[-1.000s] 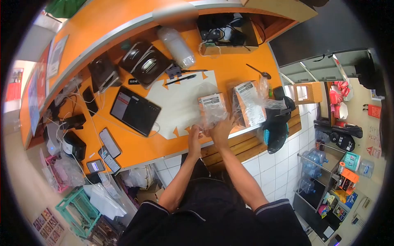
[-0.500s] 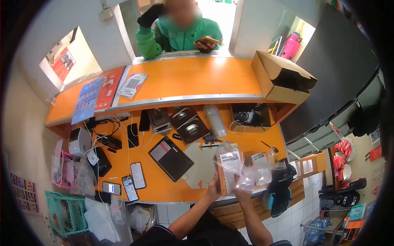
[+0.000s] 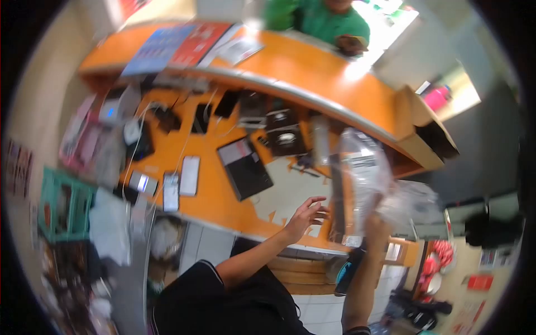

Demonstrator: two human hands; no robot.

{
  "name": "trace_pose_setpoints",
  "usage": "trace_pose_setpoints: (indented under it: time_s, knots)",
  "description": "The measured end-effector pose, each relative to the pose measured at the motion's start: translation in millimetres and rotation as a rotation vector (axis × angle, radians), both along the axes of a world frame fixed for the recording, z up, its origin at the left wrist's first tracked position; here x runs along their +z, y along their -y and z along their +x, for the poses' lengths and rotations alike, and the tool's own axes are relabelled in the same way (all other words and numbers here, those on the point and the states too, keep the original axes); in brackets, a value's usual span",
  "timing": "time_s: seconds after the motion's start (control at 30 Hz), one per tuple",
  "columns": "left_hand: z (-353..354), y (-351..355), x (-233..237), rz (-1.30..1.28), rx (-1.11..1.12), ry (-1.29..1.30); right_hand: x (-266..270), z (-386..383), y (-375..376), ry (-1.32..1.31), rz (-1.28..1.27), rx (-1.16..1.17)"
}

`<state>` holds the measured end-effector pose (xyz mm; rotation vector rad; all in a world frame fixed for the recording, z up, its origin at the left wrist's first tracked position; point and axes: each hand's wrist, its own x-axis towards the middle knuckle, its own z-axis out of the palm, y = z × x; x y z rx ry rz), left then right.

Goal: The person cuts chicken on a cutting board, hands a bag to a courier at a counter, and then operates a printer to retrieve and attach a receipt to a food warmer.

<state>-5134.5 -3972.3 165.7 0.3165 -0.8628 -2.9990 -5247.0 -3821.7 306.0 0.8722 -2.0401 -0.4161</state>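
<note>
My left hand [image 3: 306, 220] hovers over the front of the orange desk with fingers apart, holding nothing. Just right of it, a box [image 3: 349, 201] with an orange-brown side stands close to upright, partly covered by a clear plastic bag [image 3: 365, 162]. My right hand [image 3: 377, 223] is closed on the plastic at the box's right side; motion blur hides its exact finger positions. More crumpled clear plastic [image 3: 416, 201] spreads to the right of that hand. Left of my left hand lies a dark tablet-like slab [image 3: 244, 167] on a pale sheet [image 3: 285, 187].
Phones [image 3: 190, 176] and cables lie on the desk's left side, near a teal basket [image 3: 61, 206]. A raised orange counter [image 3: 312, 70] crosses behind, with an open cardboard box [image 3: 419, 131] at its right end. A person in green [image 3: 329, 25] stands beyond it.
My left hand has let go of the box and opened. My right hand has moved right and up with the plastic and box. The whole view has turned and is blurred.
</note>
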Motion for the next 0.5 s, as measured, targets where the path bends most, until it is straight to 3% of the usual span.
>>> trace_pose_setpoints:
  time_s: [0.07, 0.1, 0.17, 0.2, 0.33, 0.4, 0.43, 0.47, 0.5]
  knots:
    - [35, -4, -50, 0.111, 0.151, 0.461, 38, 2, 19, 0.486, -0.425, 0.07]
    - [50, -8, -82, 0.166, 0.2, 0.683, 54, 3, 28, 0.971, -0.838, 0.16]
    - [96, -4, -146, 0.618, 0.443, 1.08, 47, -15, 22, 0.925, -0.953, 0.366]
    - [116, 9, -175, 0.693, 0.575, 1.104, 47, -23, 18, 0.894, -0.944, 0.344]
    - [185, 70, -278, 0.494, 1.024, 1.095, 58, -27, 24, 0.811, -0.999, 0.211]
    - [196, 116, -311, -0.271, 0.532, 1.516, 64, -24, 45, 0.833, -1.112, 0.153]
    - [202, 139, -338, -0.949, -0.153, 1.65, 63, -28, 51, 0.892, -1.126, 0.16]
    - [206, 151, -351, -1.584, -0.923, 1.545, 61, -36, 52, 0.947, -1.143, 0.166]
    - [205, 155, -347, -1.505, -1.106, 1.573, 59, -44, 50, 0.991, -1.165, 0.165]
